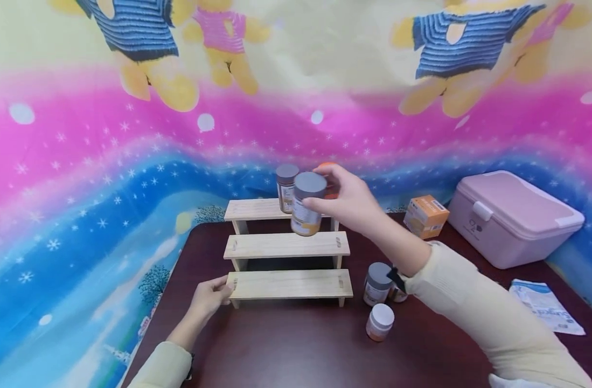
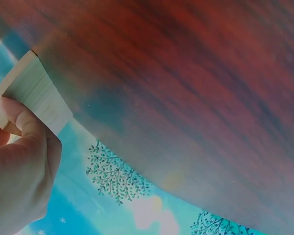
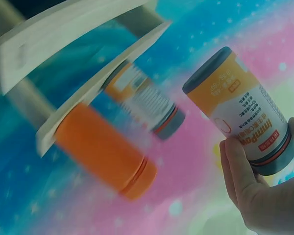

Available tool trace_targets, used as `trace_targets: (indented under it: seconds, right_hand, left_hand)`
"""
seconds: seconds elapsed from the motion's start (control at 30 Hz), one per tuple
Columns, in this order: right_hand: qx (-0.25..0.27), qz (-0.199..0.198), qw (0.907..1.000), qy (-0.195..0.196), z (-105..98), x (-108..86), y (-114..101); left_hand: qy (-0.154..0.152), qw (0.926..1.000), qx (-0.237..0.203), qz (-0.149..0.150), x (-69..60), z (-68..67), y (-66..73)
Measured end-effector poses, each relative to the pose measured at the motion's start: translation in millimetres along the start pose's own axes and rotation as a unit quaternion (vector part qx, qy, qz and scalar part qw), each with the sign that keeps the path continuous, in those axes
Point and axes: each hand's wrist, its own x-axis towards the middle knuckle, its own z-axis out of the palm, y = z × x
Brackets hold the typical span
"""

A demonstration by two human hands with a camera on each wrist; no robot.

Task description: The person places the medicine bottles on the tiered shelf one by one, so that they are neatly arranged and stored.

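Observation:
My right hand (image 1: pixel 351 202) grips a grey-lidded bottle (image 1: pixel 306 215) in front of the top step of a three-step wooden rack (image 1: pixel 287 246). In the right wrist view, fingers and thumb hold this bottle (image 3: pixel 242 112) near its lid, clear of the rack. On the top step stand another grey-lidded bottle (image 3: pixel 144 100) and an orange bottle (image 3: pixel 105 152), side by side. My left hand (image 1: pixel 209 298) pinches the left end of the lowest step; the left wrist view shows thumb and fingers on the wooden end (image 2: pixel 39 93).
Right of the rack stand a grey-lidded jar (image 1: pixel 377 284), a white-lidded jar (image 1: pixel 380 322) and another jar partly hidden by the right sleeve. Farther right are an orange box (image 1: pixel 426 216), a pink case (image 1: pixel 514 215) and a flat packet (image 1: pixel 547 306). A printed curtain hangs behind the table.

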Motion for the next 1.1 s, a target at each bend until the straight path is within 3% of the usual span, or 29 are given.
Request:
trace_targets:
  seconds: [0.23,0.67,0.97,1.1]
  right_hand:
    - [0.012,0.006,0.9996,-0.024,45.8,21.5,-10.0]
    - [0.018,0.027,0.9994,0.013,119.1,63.8,-20.8]
    - [-0.015,0.042,0.9979,0.046,146.5,85.7,-18.7]
    - [-0.033,0.044,0.9976,0.043,154.9,91.0,-17.2]
  left_hand:
    - [0.000,1.0000,0.008,-0.001,-4.7,0.6,-7.1]
    - [0.010,0.9997,0.007,0.019,-0.1,3.4,-2.1]
    - [0.011,0.9997,0.002,0.021,0.3,4.2,-0.9]
    - [0.012,0.9998,0.003,0.015,-0.2,2.6,0.3]
